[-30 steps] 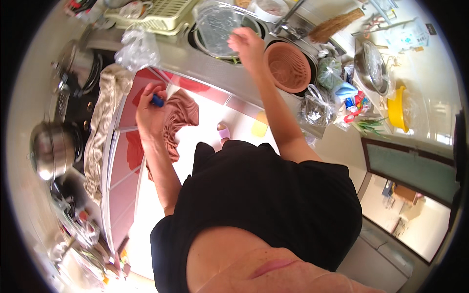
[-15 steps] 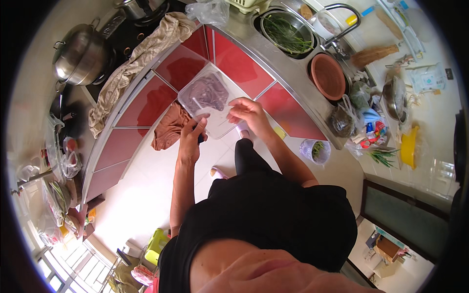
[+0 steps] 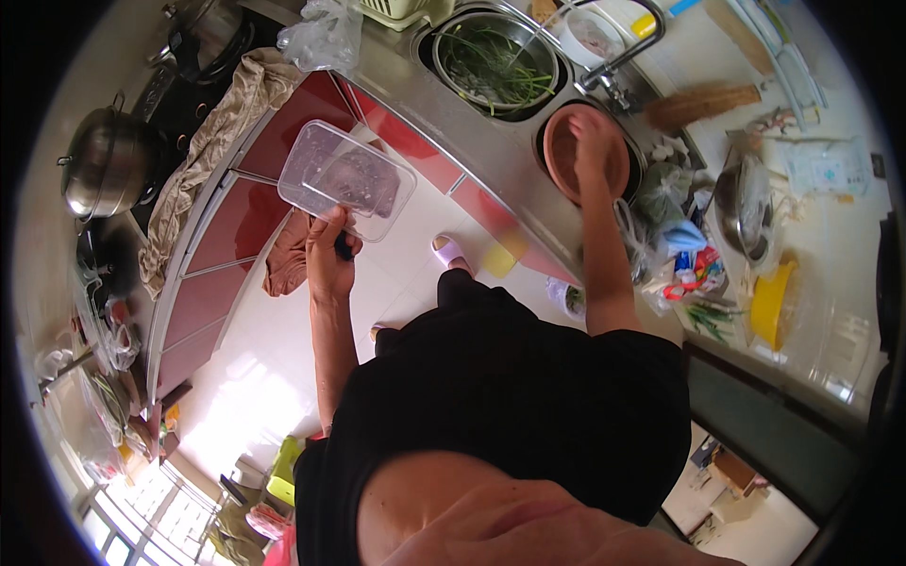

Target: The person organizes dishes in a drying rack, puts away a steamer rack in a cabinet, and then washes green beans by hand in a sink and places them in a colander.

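Note:
A clear rectangular plastic container (image 3: 304, 162) is in my left hand (image 3: 329, 253), gripped at its near edge with the thumb over the rim. Something small and black, its kind unclear, shows against the palm of that hand. Over at the sink, my right hand (image 3: 592, 149) reaches into a reddish-brown round basin (image 3: 617, 179). Motion smears its fingers, so whether they hold anything cannot be seen. Left of that basin, a metal bowl (image 3: 442, 58) with long green stalks (image 3: 505, 71) stands in the other sink bowl.
A faucet (image 3: 613, 85) arches over the sink. Bagged vegetables (image 3: 668, 193) and a yellow basin (image 3: 772, 307) sit to the right. Lining the left counter are pots (image 3: 111, 162) and a crumpled cloth (image 3: 212, 132). A brown cloth (image 3: 286, 257) hangs by the red cabinets.
My right hand has left the container's side and moved right, into the reddish-brown basin. My left hand has raised the container up and leftward. The whole view has turned and shifted.

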`<state>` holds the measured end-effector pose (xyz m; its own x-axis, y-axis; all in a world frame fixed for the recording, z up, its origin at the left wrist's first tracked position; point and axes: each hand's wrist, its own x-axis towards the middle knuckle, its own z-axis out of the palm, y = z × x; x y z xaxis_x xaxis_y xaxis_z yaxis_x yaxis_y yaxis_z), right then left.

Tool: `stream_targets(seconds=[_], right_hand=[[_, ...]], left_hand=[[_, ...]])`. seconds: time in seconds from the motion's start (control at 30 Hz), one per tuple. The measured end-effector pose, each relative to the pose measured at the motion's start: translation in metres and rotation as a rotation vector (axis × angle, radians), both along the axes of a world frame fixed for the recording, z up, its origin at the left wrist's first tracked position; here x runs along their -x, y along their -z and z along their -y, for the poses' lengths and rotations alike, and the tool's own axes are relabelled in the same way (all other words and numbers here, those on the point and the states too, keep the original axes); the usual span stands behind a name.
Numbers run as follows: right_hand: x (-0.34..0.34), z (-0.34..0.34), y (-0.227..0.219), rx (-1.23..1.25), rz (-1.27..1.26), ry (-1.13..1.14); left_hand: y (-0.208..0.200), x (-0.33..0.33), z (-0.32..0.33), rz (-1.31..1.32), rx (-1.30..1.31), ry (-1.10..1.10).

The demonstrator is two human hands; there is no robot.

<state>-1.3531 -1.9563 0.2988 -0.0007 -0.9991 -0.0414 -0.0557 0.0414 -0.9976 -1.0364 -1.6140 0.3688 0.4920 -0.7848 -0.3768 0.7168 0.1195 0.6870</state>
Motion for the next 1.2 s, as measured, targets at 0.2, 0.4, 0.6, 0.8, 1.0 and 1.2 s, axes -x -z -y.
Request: stream_targets(seconds=[0.2,0.4,0.6,0.8,1.0,1.2], right_hand=[[0.072,0.105,0.033,-0.021,-0.289,0.232],[0.065,0.147,0.044,-0.138,0.011,0.252],[0.026,0.126,0.014,-0.022,-0.33,0.341],[0.009,0.155,0.03,0.181,-0.161,0.312],[-0.265,-0.229,-0.122,-0.044,0.219,-0.945],[-0.37,-0.523,-0.122,-0.239,0.319,-1.73]], left_hand=[[-0.022,0.034,0.064,0.011,-0.043,-0.025],[-0.033,0.045,0.073,-0.001,-0.131,-0.108],[-0.049,0.033,0.038,0.036,-0.125,-0.249],[-0.058,0.014,-0.038,0.004,-0.005,-0.41],[-0.057,-0.014,-0.182,0.056,0.017,-0.701],[-0.065,-0.037,-0.376,0.092,-0.069,-0.981]])
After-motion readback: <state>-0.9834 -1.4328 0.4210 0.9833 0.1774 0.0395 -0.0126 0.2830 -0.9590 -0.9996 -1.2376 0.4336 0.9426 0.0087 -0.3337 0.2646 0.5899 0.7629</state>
